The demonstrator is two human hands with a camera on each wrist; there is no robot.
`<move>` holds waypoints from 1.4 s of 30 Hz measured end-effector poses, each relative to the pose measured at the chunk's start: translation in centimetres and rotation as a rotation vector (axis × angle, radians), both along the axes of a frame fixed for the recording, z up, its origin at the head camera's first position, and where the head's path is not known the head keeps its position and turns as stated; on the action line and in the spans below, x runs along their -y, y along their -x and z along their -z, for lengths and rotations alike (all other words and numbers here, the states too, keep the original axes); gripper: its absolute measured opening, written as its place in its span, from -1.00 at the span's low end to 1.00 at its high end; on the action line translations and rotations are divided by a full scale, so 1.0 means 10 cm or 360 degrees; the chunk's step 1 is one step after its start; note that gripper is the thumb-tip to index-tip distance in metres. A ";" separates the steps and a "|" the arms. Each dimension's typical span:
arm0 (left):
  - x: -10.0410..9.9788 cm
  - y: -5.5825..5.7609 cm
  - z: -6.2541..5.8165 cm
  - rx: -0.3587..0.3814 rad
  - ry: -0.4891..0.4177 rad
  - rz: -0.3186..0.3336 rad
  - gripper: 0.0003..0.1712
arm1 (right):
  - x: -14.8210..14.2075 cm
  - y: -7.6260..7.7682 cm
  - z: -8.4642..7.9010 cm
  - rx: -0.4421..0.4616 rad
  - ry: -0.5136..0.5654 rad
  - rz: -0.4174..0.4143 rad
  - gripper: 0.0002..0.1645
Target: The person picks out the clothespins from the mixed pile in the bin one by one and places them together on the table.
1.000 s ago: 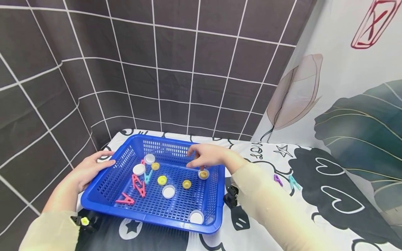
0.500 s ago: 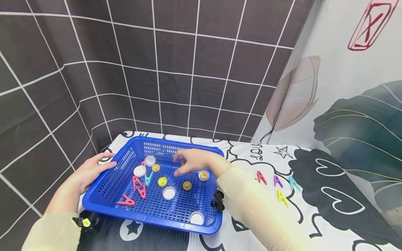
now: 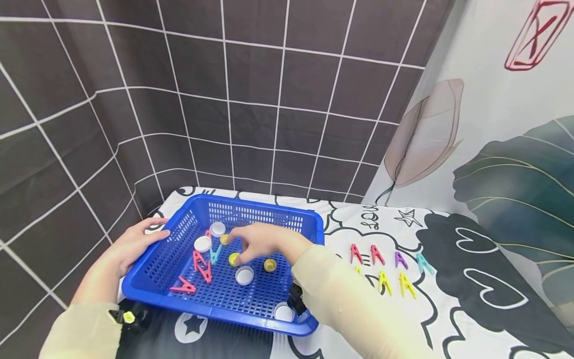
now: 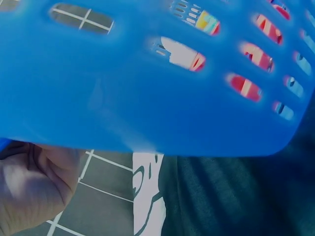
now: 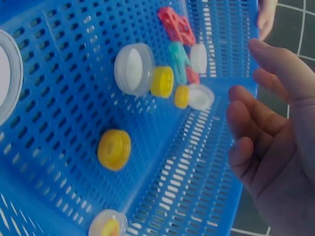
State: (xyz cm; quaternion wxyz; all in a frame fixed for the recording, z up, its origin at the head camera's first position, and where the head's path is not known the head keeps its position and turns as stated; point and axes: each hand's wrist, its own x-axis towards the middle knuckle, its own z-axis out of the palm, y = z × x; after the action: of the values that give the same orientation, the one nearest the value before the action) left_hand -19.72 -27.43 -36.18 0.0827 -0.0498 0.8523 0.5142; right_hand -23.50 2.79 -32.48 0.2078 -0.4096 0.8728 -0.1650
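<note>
The right hand (image 3: 259, 241) hangs over the blue perforated plastic basket (image 3: 202, 312), thumb and fingers apart, holding nothing; the left hand (image 3: 130, 245) grips its left rim, which should help steady it. Inside, red plastic clothespins (image 3: 190, 287) and a teal plastic clothespin (image 3: 214, 258) lie near round white and yellow caps (image 3: 203, 244); a narrow, straight-down pinch would likely avoid nudging neighbours.

Homelike spot (exact room unclear): dark grid-patterned curtain (image 3: 255, 124), doodle-printed cloth (image 3: 441, 279)
</note>
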 end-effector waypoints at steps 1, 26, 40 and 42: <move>0.00 -0.01 0.00 0.0001 -0.0002 -0.0005 -0.24 | 0.02 0.00 0.02 -0.0002 -0.0001 -0.0008 -0.42; -0.01 0.02 -0.02 -0.0017 0.0064 -0.0023 -0.23 | 0.43 0.00 0.42 -0.0154 -0.0061 -0.0256 -0.33; 0.00 0.03 0.01 -0.0019 -0.0095 -0.0028 -0.29 | 0.53 0.02 0.54 -0.0334 -0.0159 -0.0317 -0.32; 0.00 0.03 0.02 -0.0018 -0.0094 -0.0029 -0.29 | 0.54 0.03 0.55 -0.0342 -0.0170 -0.0326 -0.33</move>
State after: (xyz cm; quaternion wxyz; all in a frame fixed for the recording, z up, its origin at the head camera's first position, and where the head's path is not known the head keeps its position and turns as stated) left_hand -20.00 -27.44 -36.35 0.0745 -0.0522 0.8366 0.5402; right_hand -23.78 -2.63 -38.01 0.1505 -0.5002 0.8512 -0.0516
